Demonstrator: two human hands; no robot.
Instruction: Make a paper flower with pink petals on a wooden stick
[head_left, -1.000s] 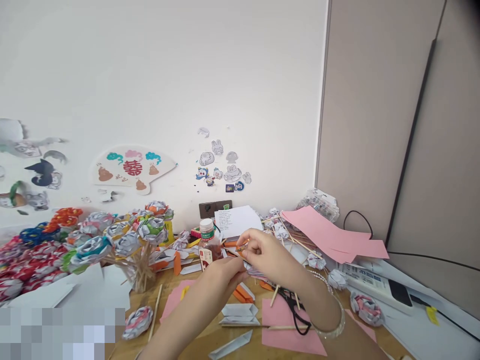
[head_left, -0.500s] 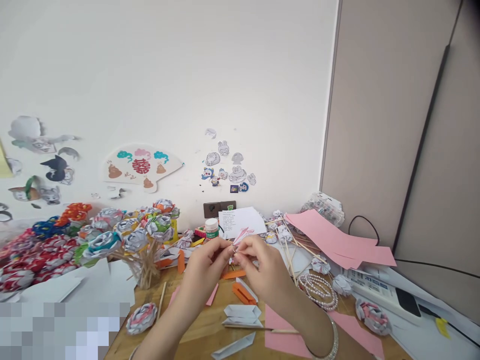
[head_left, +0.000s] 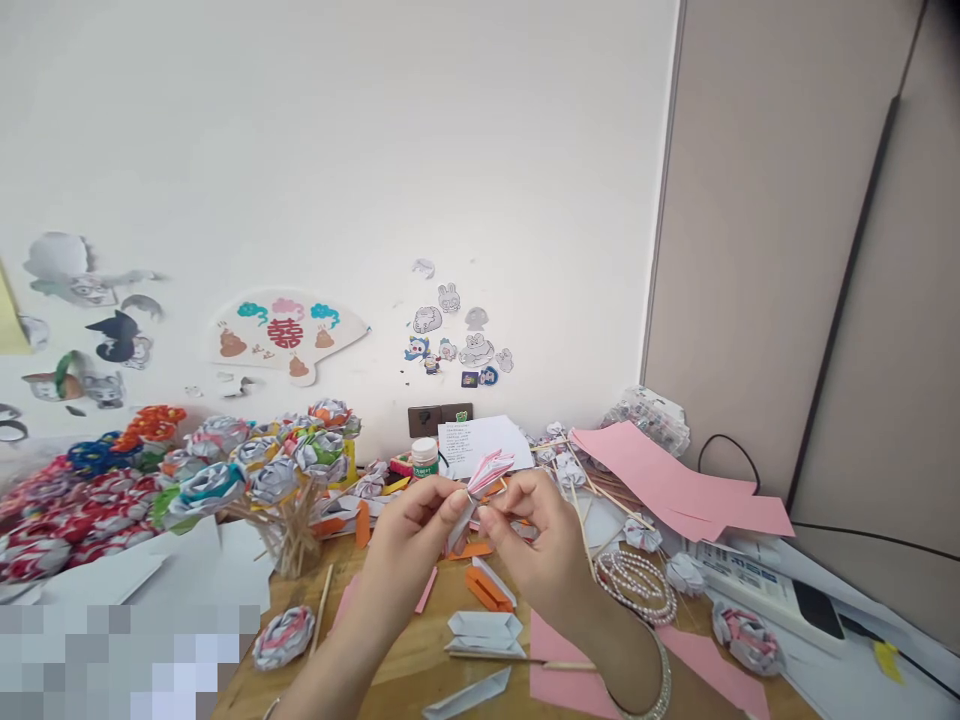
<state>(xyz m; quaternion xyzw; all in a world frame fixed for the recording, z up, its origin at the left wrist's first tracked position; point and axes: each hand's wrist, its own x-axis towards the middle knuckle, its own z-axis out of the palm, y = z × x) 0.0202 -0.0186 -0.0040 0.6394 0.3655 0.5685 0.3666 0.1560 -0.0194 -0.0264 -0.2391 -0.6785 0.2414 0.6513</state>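
Observation:
In front of me is a bundle of folded pink and white paper (head_left: pixel 491 468), pinched in at its middle and fanned out at the top. My left hand (head_left: pixel 420 525) grips its narrow waist between thumb and forefinger. Close against the bundle's right side, my right hand (head_left: pixel 540 540) is closed in a pinch; whatever thin thing is between its fingertips is too small to name. Below the hands lie a folded orange and white paper piece (head_left: pixel 489 588), a folded white paper piece (head_left: pixel 485 630) and a thin stick (head_left: pixel 566 665).
Paper flowers on sticks (head_left: pixel 274 480) crowd the left side, with a single paper flower (head_left: pixel 283 638) nearer me. Pink paper sheets (head_left: pixel 660 480), a bead string (head_left: pixel 637 585) and another paper flower (head_left: pixel 748 637) lie at the right. A lidded jar (head_left: pixel 424 458) stands behind the hands.
The right hand has drawn slightly away to the right and its fingers have shifted. More of the paper bundle shows, with its fanned top higher. The left hand has barely moved.

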